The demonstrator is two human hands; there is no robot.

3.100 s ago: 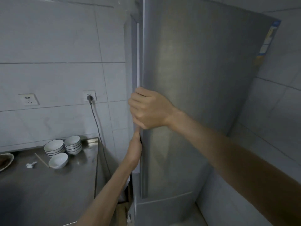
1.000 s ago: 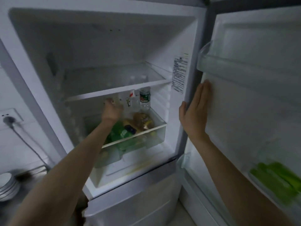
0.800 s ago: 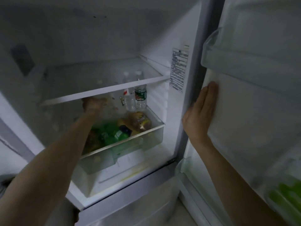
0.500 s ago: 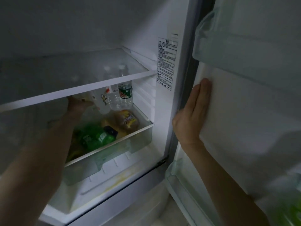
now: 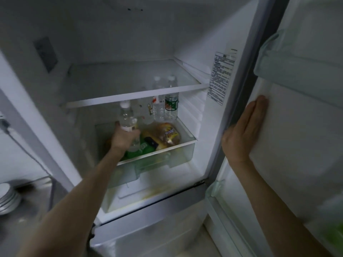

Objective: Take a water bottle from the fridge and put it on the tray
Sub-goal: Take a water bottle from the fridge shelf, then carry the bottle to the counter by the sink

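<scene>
The fridge stands open in front of me. My left hand reaches inside under the glass shelf and grips a clear water bottle with a white cap, held upright above the drawer. Behind it at the back stand other bottles, one with a green label. My right hand lies flat with fingers together against the inner side of the open door. No tray is in view.
A clear drawer under the bottles holds green packets and a bag of bread. A door bin juts out at the upper right. At the lower left a steel counter carries stacked white bowls.
The fridge door, shut three seconds ago, now stands open. My left hand went from reaching under the shelf to gripping a water bottle and drawing it forward. My right hand stays on the door.
</scene>
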